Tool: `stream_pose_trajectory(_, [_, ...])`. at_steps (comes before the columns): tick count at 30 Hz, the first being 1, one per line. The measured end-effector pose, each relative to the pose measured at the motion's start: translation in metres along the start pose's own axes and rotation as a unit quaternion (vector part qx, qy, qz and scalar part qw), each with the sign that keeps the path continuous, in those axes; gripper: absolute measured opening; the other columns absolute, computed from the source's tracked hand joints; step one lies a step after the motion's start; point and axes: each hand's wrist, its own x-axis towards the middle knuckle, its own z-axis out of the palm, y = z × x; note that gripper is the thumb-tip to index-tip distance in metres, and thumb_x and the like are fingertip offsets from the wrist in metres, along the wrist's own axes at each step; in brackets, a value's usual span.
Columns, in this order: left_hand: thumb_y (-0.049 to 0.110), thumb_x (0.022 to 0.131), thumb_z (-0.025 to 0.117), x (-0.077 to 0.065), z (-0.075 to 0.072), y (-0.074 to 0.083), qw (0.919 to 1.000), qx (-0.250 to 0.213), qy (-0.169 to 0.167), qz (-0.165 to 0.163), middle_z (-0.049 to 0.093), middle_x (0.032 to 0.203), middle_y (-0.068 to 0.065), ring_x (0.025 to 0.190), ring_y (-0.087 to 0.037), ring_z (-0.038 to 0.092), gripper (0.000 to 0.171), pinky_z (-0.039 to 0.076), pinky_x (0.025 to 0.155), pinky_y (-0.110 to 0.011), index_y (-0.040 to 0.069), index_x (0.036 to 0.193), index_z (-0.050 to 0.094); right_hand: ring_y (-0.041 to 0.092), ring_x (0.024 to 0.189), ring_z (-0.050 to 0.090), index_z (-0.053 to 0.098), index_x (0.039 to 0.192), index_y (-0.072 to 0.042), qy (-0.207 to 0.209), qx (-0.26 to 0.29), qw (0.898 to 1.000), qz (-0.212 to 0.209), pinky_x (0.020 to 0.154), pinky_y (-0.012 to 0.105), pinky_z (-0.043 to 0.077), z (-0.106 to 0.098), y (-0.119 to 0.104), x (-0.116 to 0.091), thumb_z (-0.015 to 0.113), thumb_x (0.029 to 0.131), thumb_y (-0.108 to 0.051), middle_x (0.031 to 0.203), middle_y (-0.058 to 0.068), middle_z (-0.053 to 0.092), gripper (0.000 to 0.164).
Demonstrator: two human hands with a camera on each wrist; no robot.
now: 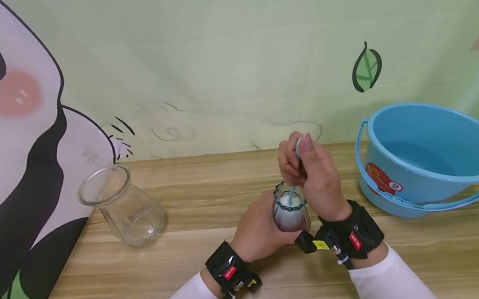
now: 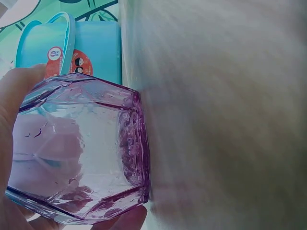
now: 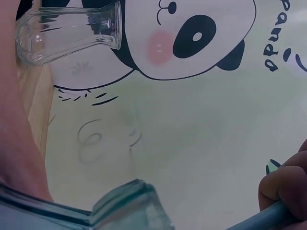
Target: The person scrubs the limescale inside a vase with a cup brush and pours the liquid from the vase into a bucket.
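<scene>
In the head view my left hand wraps round a small glass vase with a scalloped teal rim and a purple-tinted body. The vase leans in the grip, its faceted purple base facing the left wrist camera. My right hand grips the light blue handle of what looks like a bottle brush, above the vase mouth. Its pale, rounded head is inside, blurred by the glass. In the right wrist view, curled fingers hold the handle near the teal rim.
A larger clear glass jar stands at the left of the wooden table. On the right is a light blue bucket, its handle hanging down the front. A panda-print cloth hangs behind the table.
</scene>
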Motion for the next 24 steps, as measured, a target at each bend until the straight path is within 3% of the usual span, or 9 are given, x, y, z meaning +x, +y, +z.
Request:
stream_pose_trajectory(13, [0.063, 0.066, 0.079, -0.001, 0.0, -0.001, 0.9999, 0.011, 0.003, 0.007, 0.055, 0.099, 0.01, 0.08, -0.006, 0.053, 0.067, 0.049, 0.062, -0.024, 0.027, 0.114, 0.05, 0.016, 0.044, 0.025, 0.033, 0.072, -0.004, -0.02, -0.006, 0.999, 0.024, 0.035, 0.033, 0.016, 0.002, 0.007, -0.002, 0.025, 0.107, -0.033, 0.059, 0.002, 0.03, 0.046])
stream_pose_trajectory(24, [0.061, 0.065, 0.08, -0.001, -0.001, 0.0, 0.9999, 0.015, -0.001, 0.005, 0.053, 0.099, 0.01, 0.082, -0.006, 0.052, 0.072, 0.048, 0.062, -0.024, 0.025, 0.119, 0.049, 0.019, 0.046, 0.026, 0.035, 0.071, -0.003, -0.032, -0.043, 0.997, 0.062, 0.037, 0.032, 0.019, 0.001, 0.016, -0.004, 0.026, 0.107, -0.03, 0.06, 0.005, 0.028, 0.046])
